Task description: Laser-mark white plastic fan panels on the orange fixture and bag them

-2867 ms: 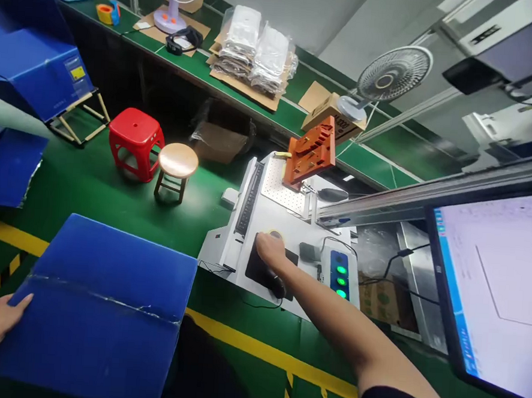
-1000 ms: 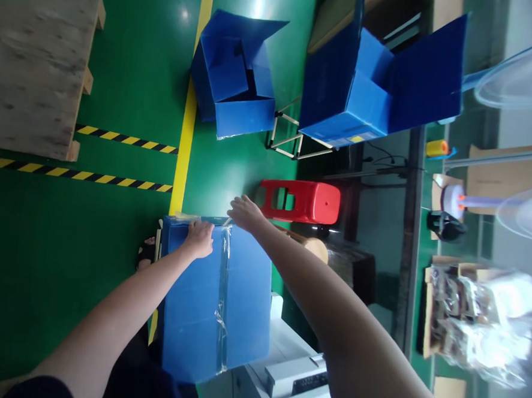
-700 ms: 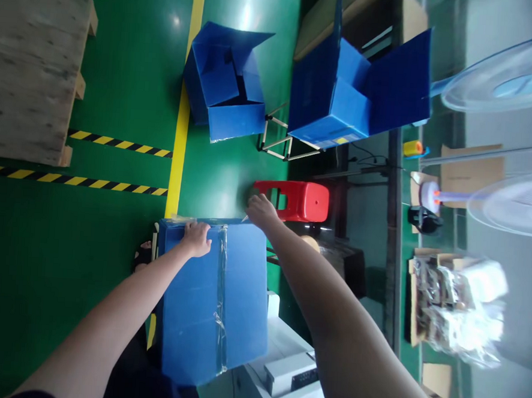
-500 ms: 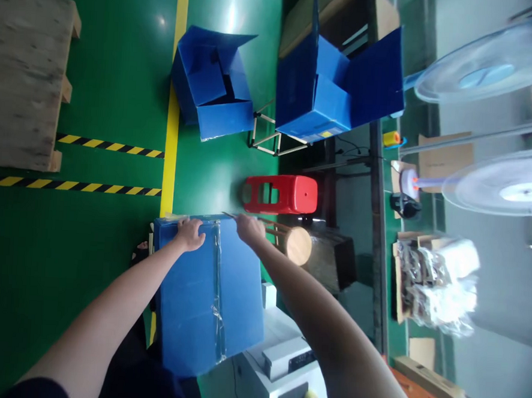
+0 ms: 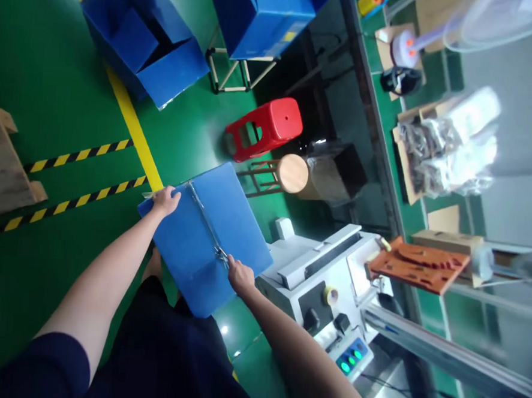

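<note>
A closed blue box (image 5: 242,221) lies in front of me, with a seam of clear tape (image 5: 204,213) running along its top. My left hand (image 5: 167,201) grips the box's far left edge, fingers over the rim and thumb on top. Closed around a thin, pointed, blade-like tool (image 5: 221,256), my right hand (image 5: 241,275) is at the near part of the tape seam. The tool's tip is against or just over the tape, and its handle is hidden in my fist. Loosened, crinkled tape shows by the tip.
Two open blue boxes (image 5: 175,67) stand beyond, one raised on a pipe frame (image 5: 232,89). A red stool (image 5: 284,119) and a round wooden stool (image 5: 293,173) are right of the box. A grey machine (image 5: 301,285) stands close by my right arm; a wooden pallet (image 5: 2,165) lies left.
My right hand has moved with the tool from the box's far edge along the tape seam towards me. My left hand stays on the far left edge. The view has turned.
</note>
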`<state>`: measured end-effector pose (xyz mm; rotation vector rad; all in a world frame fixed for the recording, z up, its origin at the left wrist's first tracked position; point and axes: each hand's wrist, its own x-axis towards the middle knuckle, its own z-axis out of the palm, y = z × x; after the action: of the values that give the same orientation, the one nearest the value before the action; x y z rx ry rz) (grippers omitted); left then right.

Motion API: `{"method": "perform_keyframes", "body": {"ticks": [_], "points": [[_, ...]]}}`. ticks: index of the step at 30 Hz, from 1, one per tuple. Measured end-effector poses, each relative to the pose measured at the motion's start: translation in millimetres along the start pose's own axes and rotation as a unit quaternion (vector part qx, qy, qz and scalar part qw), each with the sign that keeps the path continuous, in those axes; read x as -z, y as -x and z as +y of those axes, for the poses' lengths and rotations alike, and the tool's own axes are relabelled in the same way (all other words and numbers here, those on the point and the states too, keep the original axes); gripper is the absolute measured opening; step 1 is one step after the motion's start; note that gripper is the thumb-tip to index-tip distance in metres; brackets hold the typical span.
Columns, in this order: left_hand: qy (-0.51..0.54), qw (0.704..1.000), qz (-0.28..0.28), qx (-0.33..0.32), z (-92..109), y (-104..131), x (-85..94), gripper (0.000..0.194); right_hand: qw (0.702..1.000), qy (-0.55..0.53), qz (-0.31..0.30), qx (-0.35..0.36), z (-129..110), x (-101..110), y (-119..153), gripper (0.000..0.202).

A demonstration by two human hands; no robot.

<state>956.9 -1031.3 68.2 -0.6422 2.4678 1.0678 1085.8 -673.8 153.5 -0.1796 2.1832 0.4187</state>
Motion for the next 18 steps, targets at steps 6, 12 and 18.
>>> {"method": "perform_keyframes", "body": {"ticks": [6, 12, 18], "points": [[-0.074, 0.996, 0.013, 0.044, 16, -4, 20.3, 0.069, 0.995, -0.093, 0.022, -0.003, 20, -42, 13, 0.055], [-0.162, 0.983, 0.034, 0.075, 51, -4, 43.0, 0.086, 0.984, -0.173, 0.030, -0.010, 47, -75, 30, 0.051], [-0.232, 0.966, 0.052, 0.099, 86, 10, 64.0, 0.106, 0.973, -0.225, 0.041, -0.021, 72, -115, 56, 0.052]]}}
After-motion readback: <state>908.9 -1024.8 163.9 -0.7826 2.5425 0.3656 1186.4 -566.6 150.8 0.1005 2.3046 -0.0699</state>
